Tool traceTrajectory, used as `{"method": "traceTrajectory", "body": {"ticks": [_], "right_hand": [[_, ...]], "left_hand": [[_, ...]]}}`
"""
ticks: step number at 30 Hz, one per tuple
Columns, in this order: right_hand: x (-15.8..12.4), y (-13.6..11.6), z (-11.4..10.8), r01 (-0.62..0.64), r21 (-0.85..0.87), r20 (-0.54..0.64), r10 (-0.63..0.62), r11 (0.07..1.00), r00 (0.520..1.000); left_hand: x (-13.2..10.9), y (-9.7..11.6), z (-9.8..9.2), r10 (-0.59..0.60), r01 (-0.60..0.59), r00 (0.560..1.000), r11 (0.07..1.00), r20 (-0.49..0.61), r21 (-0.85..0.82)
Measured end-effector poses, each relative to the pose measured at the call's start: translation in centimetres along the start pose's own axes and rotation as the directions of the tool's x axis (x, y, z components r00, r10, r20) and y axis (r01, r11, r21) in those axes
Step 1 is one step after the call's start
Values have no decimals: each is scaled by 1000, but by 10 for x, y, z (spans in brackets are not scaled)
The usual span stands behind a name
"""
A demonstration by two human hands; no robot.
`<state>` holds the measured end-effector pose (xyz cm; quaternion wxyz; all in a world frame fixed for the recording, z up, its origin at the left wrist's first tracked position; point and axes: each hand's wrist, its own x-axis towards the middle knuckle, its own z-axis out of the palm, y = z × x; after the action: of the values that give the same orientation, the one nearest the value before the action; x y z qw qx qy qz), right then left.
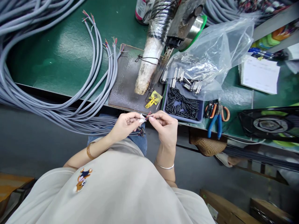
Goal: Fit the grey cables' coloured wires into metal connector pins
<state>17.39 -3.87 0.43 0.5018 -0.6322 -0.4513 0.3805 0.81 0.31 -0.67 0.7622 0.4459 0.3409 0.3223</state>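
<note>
Above my lap, at the table's front edge, my left hand [126, 125] pinches the end of a cable whose thin coloured wires [148, 116] fan out between my hands. The fingers of my right hand [166, 127] are closed on the tips of those wires. White covers sit on some of my left fingertips. Below my left hand, several cable ends with small dark connectors [141, 132] rest near my lap. Just beyond my hands lies a yellow clip [151, 101] on a brown board [127, 77]. Grey cables [93, 109] run in from the left.
A soldering iron [163, 59] and a wrapped duct [149, 59] hang over the board. Right of them, a blue tray [200, 110] holds black sleeves and metal connectors, partly under a plastic bag [224, 53]. Pliers [217, 119], a paper pad [260, 74] and a black fan [271, 124] lie farther right.
</note>
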Motion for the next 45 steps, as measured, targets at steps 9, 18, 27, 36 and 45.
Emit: {"method": "traceTrajectory", "body": {"ticks": [9, 18, 27, 36, 45], "right_hand": [[-3, -1, 4, 53, -18, -58, -54, 998, 997], [-7, -7, 11, 21, -25, -121, -24, 999, 992], [-20, -7, 18, 188, -125, -182, -209, 974, 961], [-11, -3, 16, -31, 125, -69, 40, 992, 997], [-12, -7, 22, -14, 67, -117, 21, 998, 993]], "left_hand": [[0, 2, 1, 27, -27, 1000, 1000, 6, 9], [-2, -9, 3, 142, -132, 986, 986, -90, 105], [-7, -17, 5, 431, -371, 884, 882, -180, 292], [-2, -2, -2, 319, -313, 948, 930, -1, 193], [-1, -4, 0, 605, -495, 794, 700, -59, 514]]}}
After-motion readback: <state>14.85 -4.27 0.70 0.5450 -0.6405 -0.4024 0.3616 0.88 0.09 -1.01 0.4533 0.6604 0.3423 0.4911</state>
